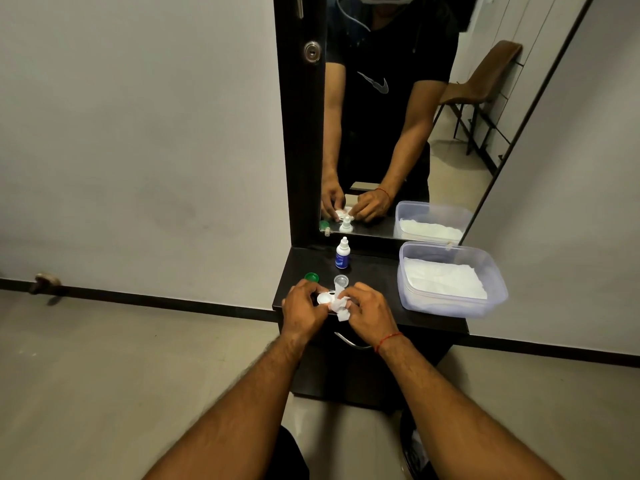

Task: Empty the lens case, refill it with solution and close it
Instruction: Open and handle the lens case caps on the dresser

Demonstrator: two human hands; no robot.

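A white lens case (325, 298) is held over the front of a dark dresser top (374, 271), one round well open and facing up. My left hand (303, 303) grips its left side. My right hand (369, 311) pinches a crumpled white tissue (341, 306) against the case's right well, which the tissue hides. A green cap (312, 277) lies on the top just behind my left hand. A clear cap (340, 280) rests behind the case. The small white solution bottle (343, 254) with a blue label stands upright farther back, closed.
A clear plastic tub (450, 275) with folded white tissues sits at the right of the dresser top. A mirror (398, 116) rises behind, its dark frame on the left. A drawer handle (349, 342) is under the front edge. Bare floor lies to the left.
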